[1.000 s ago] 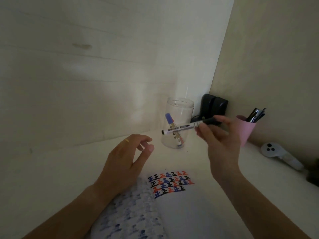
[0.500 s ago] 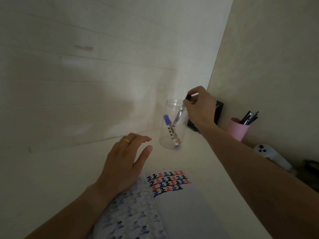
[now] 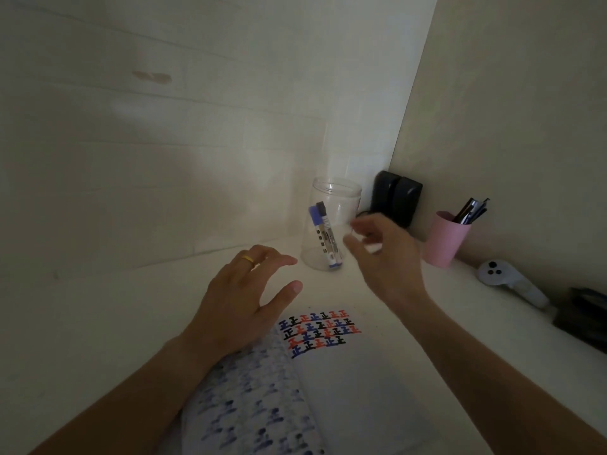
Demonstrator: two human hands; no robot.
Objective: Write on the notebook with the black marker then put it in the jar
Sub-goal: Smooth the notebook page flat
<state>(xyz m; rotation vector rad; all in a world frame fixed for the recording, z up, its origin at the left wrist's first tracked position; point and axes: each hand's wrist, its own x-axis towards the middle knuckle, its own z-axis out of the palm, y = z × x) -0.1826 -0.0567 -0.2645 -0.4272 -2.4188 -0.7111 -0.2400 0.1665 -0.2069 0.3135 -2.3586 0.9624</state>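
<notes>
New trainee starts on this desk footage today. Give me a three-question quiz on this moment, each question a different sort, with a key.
1. True or false: the black marker stands inside the clear jar.
2. Multiple choice: what does the right hand hold? A) a marker B) the notebook C) nothing
3. Fill in: the left hand rests at the top edge of the open ____.

Key:
1. True; it leans beside the blue marker.
2. C; its grip is open and empty, in front of the jar.
3. notebook
</notes>
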